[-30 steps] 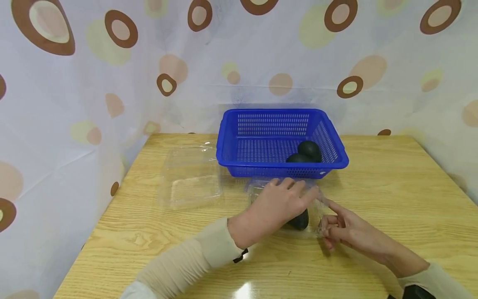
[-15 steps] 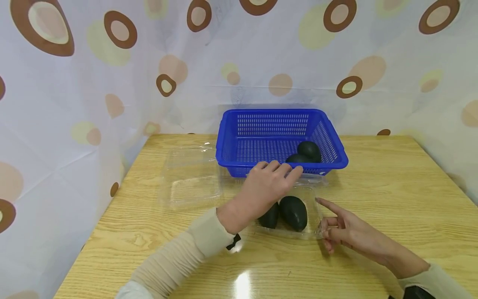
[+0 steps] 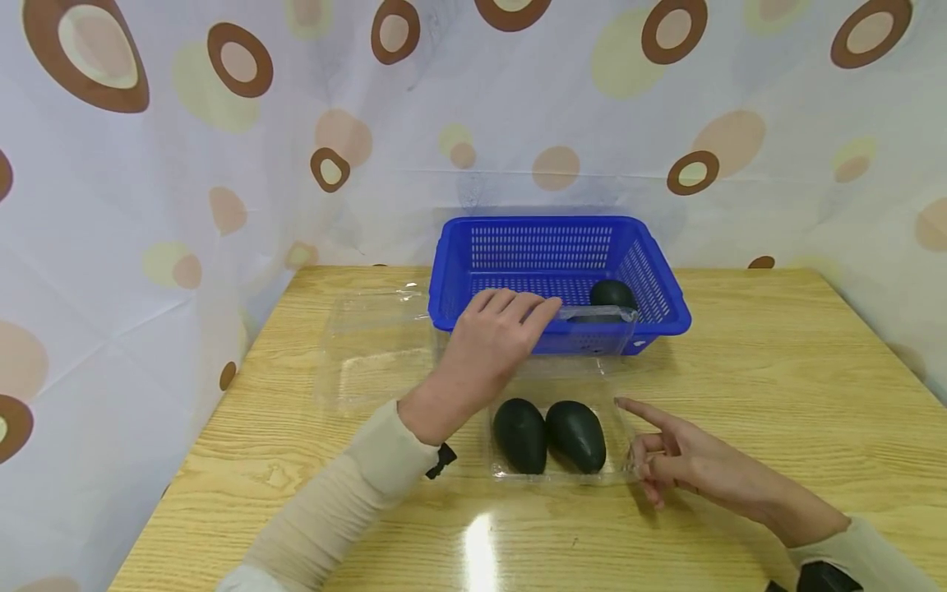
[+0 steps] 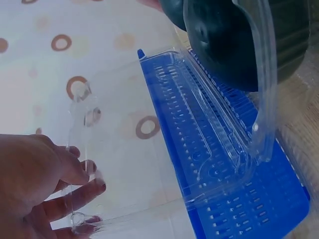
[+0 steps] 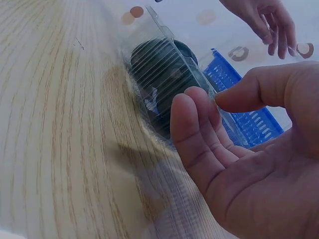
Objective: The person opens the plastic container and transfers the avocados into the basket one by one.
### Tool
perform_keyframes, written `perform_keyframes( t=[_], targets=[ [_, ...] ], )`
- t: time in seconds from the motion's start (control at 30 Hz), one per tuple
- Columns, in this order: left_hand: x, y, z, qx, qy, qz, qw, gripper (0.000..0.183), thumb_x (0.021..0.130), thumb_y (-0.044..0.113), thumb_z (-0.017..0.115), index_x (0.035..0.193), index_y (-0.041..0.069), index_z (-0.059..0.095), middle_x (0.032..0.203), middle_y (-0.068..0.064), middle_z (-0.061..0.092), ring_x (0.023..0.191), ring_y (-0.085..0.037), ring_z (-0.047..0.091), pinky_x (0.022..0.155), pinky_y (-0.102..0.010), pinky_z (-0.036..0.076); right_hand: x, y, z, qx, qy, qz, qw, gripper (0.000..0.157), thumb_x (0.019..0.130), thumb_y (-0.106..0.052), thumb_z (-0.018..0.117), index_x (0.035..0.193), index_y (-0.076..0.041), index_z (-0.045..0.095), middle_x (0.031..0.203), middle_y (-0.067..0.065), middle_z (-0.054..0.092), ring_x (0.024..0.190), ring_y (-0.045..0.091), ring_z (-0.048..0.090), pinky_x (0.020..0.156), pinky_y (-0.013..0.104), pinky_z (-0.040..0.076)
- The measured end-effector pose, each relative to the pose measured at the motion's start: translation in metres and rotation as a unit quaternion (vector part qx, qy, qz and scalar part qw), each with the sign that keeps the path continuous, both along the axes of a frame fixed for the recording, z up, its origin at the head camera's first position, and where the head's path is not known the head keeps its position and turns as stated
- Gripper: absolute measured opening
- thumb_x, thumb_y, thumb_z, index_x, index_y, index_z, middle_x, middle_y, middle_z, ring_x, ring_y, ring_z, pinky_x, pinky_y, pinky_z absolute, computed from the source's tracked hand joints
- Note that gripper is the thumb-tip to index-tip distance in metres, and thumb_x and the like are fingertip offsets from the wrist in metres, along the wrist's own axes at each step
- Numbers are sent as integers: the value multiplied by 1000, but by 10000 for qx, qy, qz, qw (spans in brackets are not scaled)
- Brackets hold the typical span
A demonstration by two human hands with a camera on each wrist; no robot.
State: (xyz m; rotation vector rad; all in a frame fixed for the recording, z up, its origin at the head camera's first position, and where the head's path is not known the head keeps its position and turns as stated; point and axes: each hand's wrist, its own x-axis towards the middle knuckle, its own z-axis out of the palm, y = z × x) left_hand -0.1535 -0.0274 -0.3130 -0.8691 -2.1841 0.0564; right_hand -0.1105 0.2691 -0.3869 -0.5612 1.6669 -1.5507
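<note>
A clear plastic clamshell container [image 3: 547,478] lies on the table with its lid [image 4: 132,149] raised towards the back. Two dark green avocados [image 3: 520,436] sit side by side in its base. My left hand [image 3: 491,345] pinches the free edge of the lid between thumb and fingers, holding it up in front of the basket. At the base's right side, my right hand [image 3: 688,460] grips the near corner with thumb and curled fingers. Its index finger reaches along the side towards the hinge. In the right wrist view, the thumb meets the rim of the base.
Behind the container stands a blue perforated basket [image 3: 543,220] with dark avocados [image 3: 612,293] at its right end, partly seen through the lid. Another clear plastic container [image 3: 381,353] lies to the left on the wooden table [image 3: 777,395]. A patterned sheet [image 3: 473,99] hangs behind.
My left hand has drawn back left and up with the lid, swinging it from low over the base to upright. The avocados are uncovered and the base has shifted slightly nearer.
</note>
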Motion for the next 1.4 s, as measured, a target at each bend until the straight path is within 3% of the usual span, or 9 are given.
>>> perform_keyframes(
  t=[0.2,0.37,0.63,0.8,0.97,1.1,1.3,1.4],
  targets=[
    [3,-10,-1,117,12,4,9999,41,96,1,60,135,14,61,131,-5,65,118,-23,61,107,-37,47,1,-4,0,-35,-58,-8,10000,82,98,0,48,157,-5,-8,90,8,59,75,17,65,71,37,60],
    [10,-17,-4,395,-145,-377,9984,35,93,4,60,127,11,66,129,-9,65,121,-26,58,110,-37,45,1,-7,0,-99,-289,-51,9995,82,98,0,48,157,-7,-9,92,8,60,78,19,66,72,37,60],
    [24,-25,-18,727,-770,-767,9914,28,89,7,61,115,7,70,112,-6,71,103,-21,67,93,-32,56,2,-10,-1,-2,-325,-131,9994,80,98,-1,49,157,-7,-6,92,7,60,79,21,67,74,41,60],
    [34,-35,-33,594,-1520,-766,9836,33,89,14,68,121,5,67,116,-8,70,107,-22,66,94,-31,57,3,-11,-1,-22,-367,-118,9993,79,98,-1,49,156,-4,-5,92,7,59,80,21,67,77,44,60],
    [42,-42,-44,135,-2461,-491,9679,52,95,34,65,135,1,57,132,-12,62,122,-26,60,104,-36,51,3,-12,-1,-60,-342,-87,9994,78,98,-1,49,156,-3,-4,92,7,60,80,21,67,76,44,60],
    [45,-45,-51,-256,-3120,-353,9491,74,93,54,61,144,1,48,146,-15,52,134,-28,50,114,-39,43,4,-12,-1,-80,-301,-78,9995,78,98,-1,50,155,-1,-4,91,6,60,79,20,68,76,43,61],
    [45,-48,-55,-473,-3645,-348,9294,100,81,71,63,150,2,40,154,-14,42,144,-29,39,120,-40,34,5,-13,0,72,-164,-99,9998,77,98,-1,49,155,0,-1,91,7,59,78,21,67,74,44,61],
    [43,-48,-56,-489,-3756,-392,9246,105,78,74,65,151,3,38,156,-14,40,146,-29,37,121,-38,32,5,-13,1,283,61,-169,9994,76,97,-1,50,156,1,2,93,10,59,79,24,68,74,46,61]
  ],
)
